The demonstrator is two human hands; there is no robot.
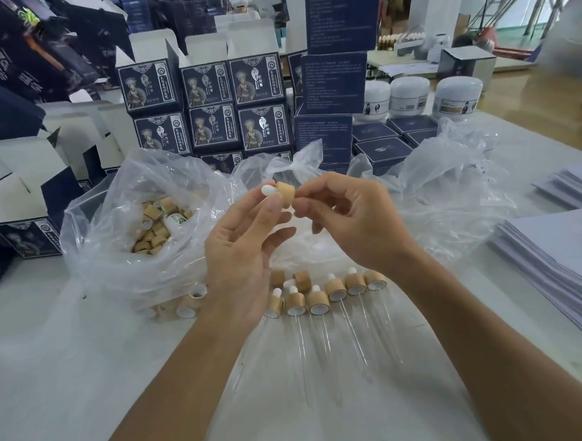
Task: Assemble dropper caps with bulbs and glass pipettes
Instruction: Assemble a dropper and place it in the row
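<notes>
Nearest on the white table (65, 366), a row of assembled droppers (317, 305) with bamboo caps and glass pipettes. Above them, left hand (240, 246) pinching a white rubber bulb (268, 189) seated in a bamboo cap (287, 194), right hand (349, 218) pinching that cap's other side. Beyond, a clear bag of loose caps (152, 230), then stacked dark blue boxes (207, 104).
</notes>
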